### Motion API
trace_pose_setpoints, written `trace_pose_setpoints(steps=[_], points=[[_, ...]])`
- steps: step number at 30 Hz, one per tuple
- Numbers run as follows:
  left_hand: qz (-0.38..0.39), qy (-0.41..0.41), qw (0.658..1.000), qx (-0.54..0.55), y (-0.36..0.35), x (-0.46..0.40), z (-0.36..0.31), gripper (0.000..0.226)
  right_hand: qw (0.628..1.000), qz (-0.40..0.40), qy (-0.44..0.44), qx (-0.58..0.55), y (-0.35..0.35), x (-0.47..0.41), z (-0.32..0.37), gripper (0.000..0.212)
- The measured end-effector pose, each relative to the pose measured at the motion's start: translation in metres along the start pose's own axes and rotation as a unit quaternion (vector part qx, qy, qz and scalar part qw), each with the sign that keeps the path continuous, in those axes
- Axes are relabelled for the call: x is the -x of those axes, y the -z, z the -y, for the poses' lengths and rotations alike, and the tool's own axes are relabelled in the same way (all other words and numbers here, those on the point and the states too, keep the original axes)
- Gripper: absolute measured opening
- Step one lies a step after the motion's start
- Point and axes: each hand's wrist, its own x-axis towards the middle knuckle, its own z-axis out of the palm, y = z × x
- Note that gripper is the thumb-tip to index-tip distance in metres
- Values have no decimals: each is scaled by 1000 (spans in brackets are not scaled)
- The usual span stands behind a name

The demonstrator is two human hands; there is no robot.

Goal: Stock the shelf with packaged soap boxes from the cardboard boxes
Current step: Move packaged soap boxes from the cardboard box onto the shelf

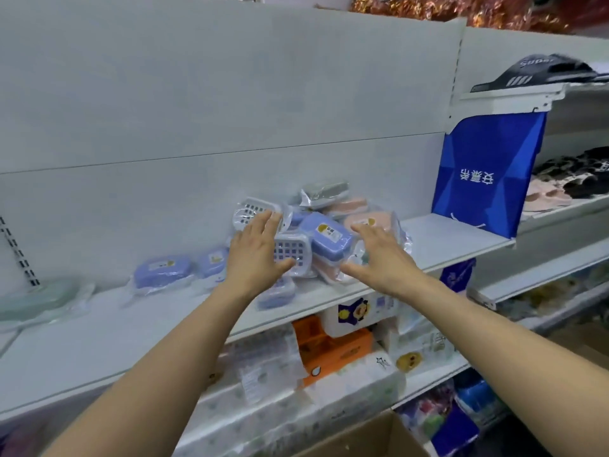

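The white shelf [438,239] carries a loose pile of plastic-wrapped soap boxes [326,239] against its far back panel, right of centre. In the pile I can make out blue, pink, white slotted and one grey-green unit; the wrappers overlap, so an exact count cannot be given. Left of the pile, two more blue soap boxes [163,270] lie flat, side by side on the shelf surface, and a pale green one [36,300] lies at the far left edge. A further blue unit sits at the near foot of the pile, partly hidden by my left wrist.

A corner of a cardboard box [369,437] shows at the bottom edge; its contents are not visible.

Both my arms reach forward. My left hand [255,255] has its fingers spread and straight, fingertips at a white slotted box on the left side of the pile. My right hand [384,255] is likewise spread, fingers relaxed, at the right side of the pile. Neither hand grips anything.

A blue bag [487,173] stands upright at the shelf's right end.
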Motion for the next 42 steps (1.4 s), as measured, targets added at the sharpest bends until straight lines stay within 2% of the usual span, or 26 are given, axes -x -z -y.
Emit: trace_pose_setpoints(steps=[6, 10, 16, 21, 25, 32, 42], points=[[106, 21, 986, -129, -24, -46, 10, 95, 997, 50, 35, 55, -36, -82, -12, 97], [158, 42, 974, -159, -37, -58, 5, 78, 994, 68, 30, 81, -56, -107, -26, 102], [77, 59, 983, -158, -37, -56, 7, 50, 998, 14, 26, 57, -67, -110, -37, 92], [-12, 118, 993, -12, -12, -26, 0, 43, 999, -36, 15, -30, -50, -93, -37, 88], [-82, 187, 976, 73, 19, 26, -9, 32, 992, -64, 37, -103, -43, -63, -20, 87], [-176, 340, 911, 154, 76, 163, 14, 24, 971, -35, 119, -205, -63, 18, 75, 86], [-162, 426, 884, 102, 190, 401, 127, 28, 942, 63, 198, -265, -142, 164, 304, 85]])
